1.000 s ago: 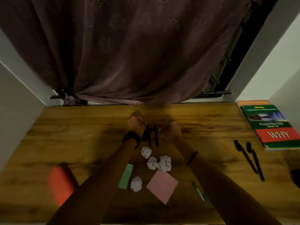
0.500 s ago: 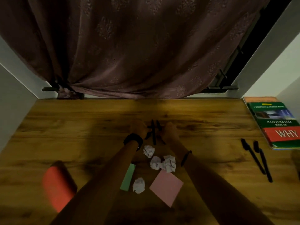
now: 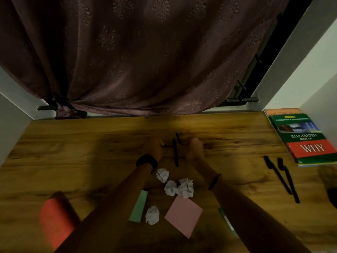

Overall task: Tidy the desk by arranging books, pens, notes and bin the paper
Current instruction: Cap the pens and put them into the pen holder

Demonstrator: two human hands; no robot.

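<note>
- Closest to the camera, a blurry red thing (image 3: 54, 216) sits at the near left of the wooden tabletop (image 3: 73, 152); way too smeared to say what it is.
- Between the two forearms lie a green note (image 3: 139, 206) and a pink note (image 3: 183, 215), flat on the wood, with one crumpled paper ball (image 3: 152, 215) right between them.
- A green-and-white pen (image 3: 226, 220) pokes out just beside the right forearm, partly hidden by it.
- A bit further in, three more paper balls (image 3: 176, 185) are bunched up; two of them touch, and the third (image 3: 162, 174) sits just off near the left wrist.
- The left hand (image 3: 152, 148), black band on the wrist, and the right hand (image 3: 194, 149) are side by side mid-table with a couple of dark pens (image 3: 175, 152) between them. The fingers are curled in the shadow, so it's not clear if either hand is actually clamped on a pen or just resting next to it.
- Off to the right, two more black pens (image 3: 281, 179) lie well apart from the hands, in a narrow V.
- Beyond those, at the far right corner, a green and red book (image 3: 306, 141) is stacked on an orange one (image 3: 281, 111).
- At the back hangs a dark curtain (image 3: 145, 61).
</note>
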